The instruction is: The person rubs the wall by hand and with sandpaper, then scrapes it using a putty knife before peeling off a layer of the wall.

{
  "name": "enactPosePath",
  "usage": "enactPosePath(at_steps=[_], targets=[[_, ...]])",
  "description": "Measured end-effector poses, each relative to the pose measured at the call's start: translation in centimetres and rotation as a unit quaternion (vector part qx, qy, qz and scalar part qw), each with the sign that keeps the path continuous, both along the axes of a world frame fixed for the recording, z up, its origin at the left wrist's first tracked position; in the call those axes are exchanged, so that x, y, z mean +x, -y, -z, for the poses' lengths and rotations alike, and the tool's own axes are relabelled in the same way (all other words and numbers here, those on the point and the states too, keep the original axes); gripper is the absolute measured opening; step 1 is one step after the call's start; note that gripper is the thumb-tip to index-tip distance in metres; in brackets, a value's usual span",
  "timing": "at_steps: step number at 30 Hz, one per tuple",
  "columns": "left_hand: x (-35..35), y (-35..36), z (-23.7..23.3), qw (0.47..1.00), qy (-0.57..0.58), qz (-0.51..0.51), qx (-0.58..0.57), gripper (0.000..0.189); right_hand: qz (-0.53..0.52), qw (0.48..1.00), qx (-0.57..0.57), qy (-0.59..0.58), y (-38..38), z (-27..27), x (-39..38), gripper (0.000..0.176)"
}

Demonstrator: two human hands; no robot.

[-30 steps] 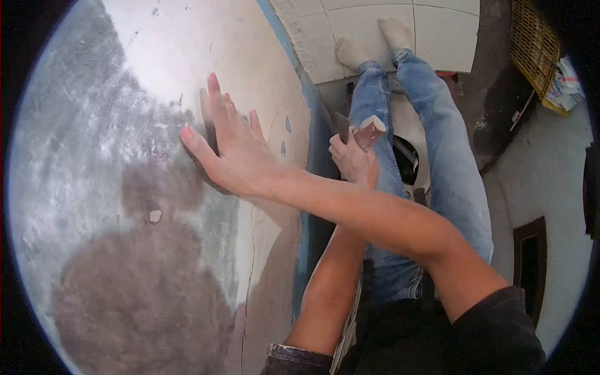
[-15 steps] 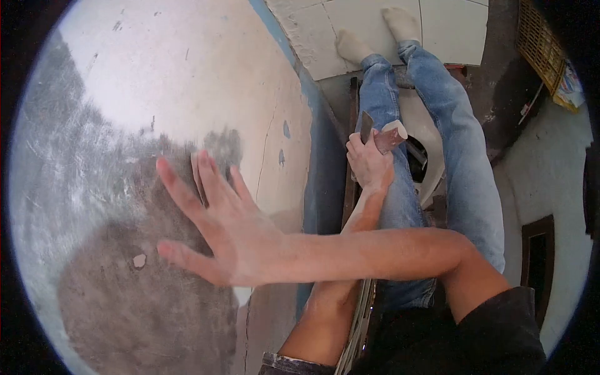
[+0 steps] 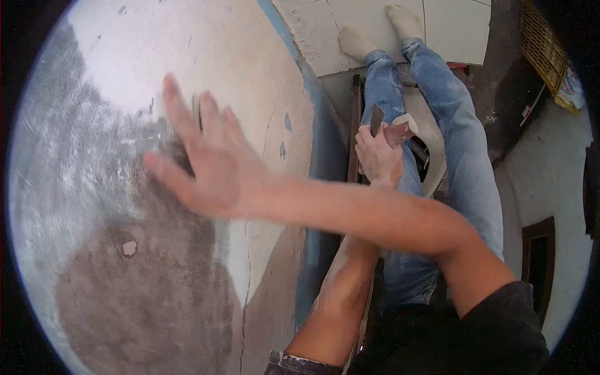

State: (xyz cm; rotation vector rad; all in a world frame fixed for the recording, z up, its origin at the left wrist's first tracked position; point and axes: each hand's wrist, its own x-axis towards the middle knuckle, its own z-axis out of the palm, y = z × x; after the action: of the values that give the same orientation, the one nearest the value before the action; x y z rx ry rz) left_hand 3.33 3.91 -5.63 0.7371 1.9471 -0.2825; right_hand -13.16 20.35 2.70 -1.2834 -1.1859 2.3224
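Observation:
My right hand (image 3: 215,156) is on or just over the wall (image 3: 237,50), palm toward it and fingers spread, slightly blurred by motion. Whether it touches the surface cannot be told. Under and beside it the wall changes from a pale layer to a dark grey patch (image 3: 156,300). My right arm crosses above my left one. My left hand (image 3: 377,156), over my left thigh, is closed round a scraper, whose dark flat blade (image 3: 376,119) and reddish-brown part with a whitish end (image 3: 400,131) stick out past the fingers.
My jeans legs (image 3: 465,125) stretch forward to socked feet on white tiles (image 3: 450,28). A pale curved plastic object (image 3: 431,128) shows between the legs. At upper right is a yellow crate (image 3: 544,47); a dark-framed opening (image 3: 539,262) is at right. A crack (image 3: 244,325) runs along the wall.
My right hand has swept upward in the view across the wall, fingers still spread. My left hand keeps its hold, shifted slightly right in the view.

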Motion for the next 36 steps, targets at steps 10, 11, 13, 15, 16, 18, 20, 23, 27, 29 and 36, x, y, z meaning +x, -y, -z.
enactPosePath(at_steps=[10,11,13,15,16,18,20,23,27,29,36], targets=[[0.2,0.5,0.3,1.000,-0.011,0.015,0.017,0.037,0.033,0.999,0.024,-0.022,0.9,-0.6,0.5,0.089],[0.0,0.4,0.4,1.000,-0.007,0.015,0.019,0.038,0.068,0.997,-0.012,-0.032,0.5,0.5,0.4,0.089],[-0.3,0.3,0.4,1.000,0.001,0.018,0.019,0.041,0.140,0.985,-0.087,-0.050,-0.4,1.6,0.2,0.090],[-0.2,0.4,0.4,1.000,-0.002,0.013,0.017,0.041,0.114,0.988,-0.075,-0.074,1.7,-1.1,0.7,0.091],[0.0,0.3,0.4,1.000,-0.002,0.011,0.015,0.041,0.100,0.989,-0.069,-0.084,3.0,-2.3,1.1,0.092],[0.1,0.0,0.1,1.000,-0.004,0.010,0.010,0.040,0.046,0.995,-0.025,-0.086,4.5,-3.1,2.1,0.092],[0.2,-0.3,0.2,1.000,-0.008,0.008,0.009,0.039,0.025,0.998,0.005,-0.054,4.8,-1.8,1.8,0.093],[0.1,0.1,0.0,1.000,-0.009,0.009,0.011,0.039,0.036,0.999,-0.010,0.018,3.2,2.0,-0.6,0.092],[-0.1,0.0,0.3,1.000,0.001,0.011,0.013,0.040,0.024,0.998,-0.048,-0.028,2.7,-1.8,1.1,0.093],[0.0,-0.2,0.2,1.000,0.006,0.011,0.008,0.040,0.017,0.999,-0.025,-0.041,3.3,-2.6,1.9,0.094],[-0.4,-0.6,0.0,0.999,-0.001,0.026,0.018,0.043,0.020,0.999,-0.036,0.002,1.7,0.0,1.8,0.093]])
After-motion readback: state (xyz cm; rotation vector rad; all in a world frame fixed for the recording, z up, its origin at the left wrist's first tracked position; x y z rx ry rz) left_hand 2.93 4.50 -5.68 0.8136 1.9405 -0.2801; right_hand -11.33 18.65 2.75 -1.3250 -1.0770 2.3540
